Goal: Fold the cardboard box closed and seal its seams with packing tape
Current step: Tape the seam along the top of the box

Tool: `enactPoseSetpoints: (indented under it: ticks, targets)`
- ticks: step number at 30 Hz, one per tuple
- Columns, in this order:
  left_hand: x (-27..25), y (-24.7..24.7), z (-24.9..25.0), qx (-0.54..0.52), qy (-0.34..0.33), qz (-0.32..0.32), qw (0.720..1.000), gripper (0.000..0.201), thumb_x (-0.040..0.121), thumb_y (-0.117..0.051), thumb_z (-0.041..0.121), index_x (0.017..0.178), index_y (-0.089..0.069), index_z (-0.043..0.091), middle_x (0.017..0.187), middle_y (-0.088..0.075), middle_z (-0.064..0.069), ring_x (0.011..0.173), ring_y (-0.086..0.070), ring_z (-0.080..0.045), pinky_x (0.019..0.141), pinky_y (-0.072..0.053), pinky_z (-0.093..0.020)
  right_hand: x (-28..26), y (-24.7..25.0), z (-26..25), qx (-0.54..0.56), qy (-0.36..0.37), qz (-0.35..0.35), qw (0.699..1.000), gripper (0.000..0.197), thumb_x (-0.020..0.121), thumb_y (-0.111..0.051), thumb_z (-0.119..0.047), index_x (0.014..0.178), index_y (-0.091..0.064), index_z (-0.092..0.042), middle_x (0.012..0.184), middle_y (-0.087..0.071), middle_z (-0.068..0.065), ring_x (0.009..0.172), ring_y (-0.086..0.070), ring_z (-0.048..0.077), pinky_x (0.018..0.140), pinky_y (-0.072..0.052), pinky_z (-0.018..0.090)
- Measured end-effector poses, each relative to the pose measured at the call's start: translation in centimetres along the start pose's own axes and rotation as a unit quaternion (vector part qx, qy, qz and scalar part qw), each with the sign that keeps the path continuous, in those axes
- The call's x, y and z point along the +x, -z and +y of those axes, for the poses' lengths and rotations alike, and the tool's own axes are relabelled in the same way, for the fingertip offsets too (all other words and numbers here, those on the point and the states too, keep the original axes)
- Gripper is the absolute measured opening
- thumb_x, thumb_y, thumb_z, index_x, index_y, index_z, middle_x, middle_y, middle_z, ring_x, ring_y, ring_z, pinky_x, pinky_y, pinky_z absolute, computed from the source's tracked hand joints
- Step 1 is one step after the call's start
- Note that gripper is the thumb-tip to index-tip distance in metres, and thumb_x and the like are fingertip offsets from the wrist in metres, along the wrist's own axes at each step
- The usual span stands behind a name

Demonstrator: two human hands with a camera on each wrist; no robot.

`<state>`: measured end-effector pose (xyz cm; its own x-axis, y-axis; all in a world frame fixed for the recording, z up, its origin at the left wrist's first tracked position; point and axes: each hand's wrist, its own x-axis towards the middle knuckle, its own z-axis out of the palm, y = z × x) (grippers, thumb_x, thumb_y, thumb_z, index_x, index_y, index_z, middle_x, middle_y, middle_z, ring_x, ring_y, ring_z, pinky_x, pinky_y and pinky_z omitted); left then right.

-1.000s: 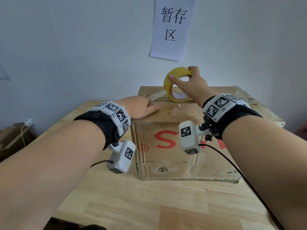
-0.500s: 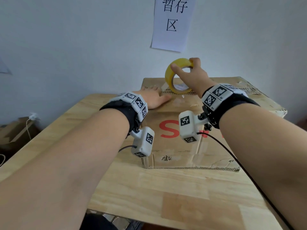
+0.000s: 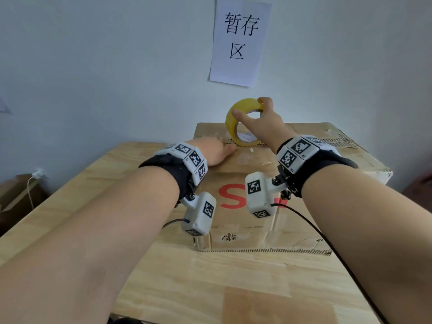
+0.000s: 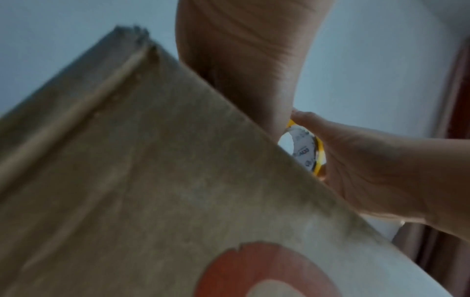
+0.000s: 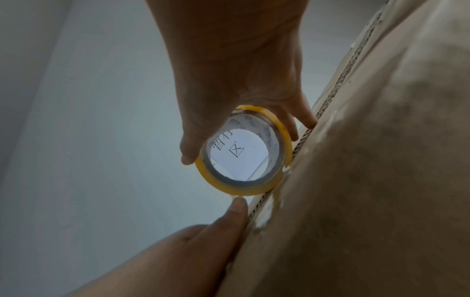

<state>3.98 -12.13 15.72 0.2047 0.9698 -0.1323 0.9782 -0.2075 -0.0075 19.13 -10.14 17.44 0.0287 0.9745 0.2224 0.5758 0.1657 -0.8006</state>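
Note:
A closed cardboard box [image 3: 247,220] with red print stands on the wooden table [image 3: 210,288]. My right hand [image 3: 259,122] grips a yellow roll of packing tape [image 3: 233,118] standing on edge on the box top, at the seam. The roll [image 5: 254,186] touches the seam's corrugated edge, with my thumb and fingers round its rim. My left hand [image 3: 215,152] lies flat on the box top just left of the roll, fingers straight, pressing down by the seam. In the left wrist view the box side [image 4: 152,180] fills the frame, with the roll [image 4: 318,152] partly hidden behind it.
A white paper sign [image 3: 239,40] with black characters hangs on the wall behind the box. A brown carton [image 3: 18,197] with a white cable sits on the floor at left. Black cables run from both wrist cameras across the table.
My left hand has slid along the box top toward the far seam, closer to the roll. The right hand keeps hold of the roll at the seam. The head view has shifted closer.

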Motion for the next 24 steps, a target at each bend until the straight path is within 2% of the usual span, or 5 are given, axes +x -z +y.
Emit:
enactPoseSetpoints:
  ticks: [3, 5, 10, 18, 24]
  targets:
    - [0.4, -0.5, -0.3, -0.017, 0.004, -0.003, 1.000, 0.063, 0.101, -0.012, 0.048, 0.151, -0.015, 0.010, 0.159, -0.005, -0.010, 0.146, -0.009, -0.024, 0.118, -0.011, -0.041, 0.2, 0.1, -0.1, -0.016, -0.002, -0.013, 1.000, 0.089, 0.075, -0.057, -0.071, 0.143, -0.020, -0.027, 0.136, -0.043, 0.014, 0.114, -0.050, 0.029, 0.085, -0.043, 0.035]
    - [0.5, -0.8, -0.7, -0.011, 0.006, 0.000, 1.000, 0.064, 0.100, -0.013, 0.050, 0.151, -0.011, 0.010, 0.159, -0.003, -0.009, 0.147, -0.005, -0.022, 0.119, -0.008, -0.041, 0.5, 0.4, -0.6, -0.019, -0.005, -0.013, 1.000, 0.092, 0.071, -0.057, -0.075, 0.141, -0.024, -0.025, 0.134, -0.045, 0.013, 0.113, -0.051, 0.028, 0.089, -0.045, 0.037]
    - [0.3, -0.8, -0.7, -0.013, 0.013, -0.003, 1.000, 0.064, 0.100, -0.014, 0.050, 0.151, -0.009, 0.011, 0.160, -0.002, -0.007, 0.147, -0.005, -0.020, 0.119, -0.009, -0.041, 0.9, 0.5, -1.6, -0.007, -0.005, 0.023, 1.000, 0.081, 0.074, -0.069, -0.059, 0.129, -0.034, -0.011, 0.104, -0.049, 0.001, 0.095, -0.051, 0.020, 0.077, -0.044, 0.032]
    - [-0.1, -0.5, -0.3, -0.027, -0.002, -0.006, 1.000, 0.064, 0.101, -0.015, 0.048, 0.152, -0.008, 0.011, 0.160, -0.002, -0.006, 0.147, -0.005, -0.019, 0.119, -0.007, -0.037, 1.6, 2.3, -1.7, -0.073, -0.003, 0.043, 0.996, 0.074, 0.070, -0.074, -0.054, 0.121, -0.041, -0.011, 0.106, -0.048, 0.002, 0.092, -0.049, 0.020, 0.068, -0.039, 0.031]
    - [0.6, -0.8, -0.6, -0.030, -0.027, -0.005, 0.999, 0.063, 0.100, -0.017, 0.048, 0.150, -0.017, 0.009, 0.159, -0.011, -0.009, 0.145, -0.014, -0.023, 0.118, -0.013, -0.040, 1.9, 4.6, -0.5, -0.150, -0.009, 0.043, 0.988, 0.073, 0.070, -0.075, -0.051, 0.122, -0.044, -0.010, 0.109, -0.048, 0.005, 0.087, -0.049, 0.021, 0.064, -0.040, 0.031]
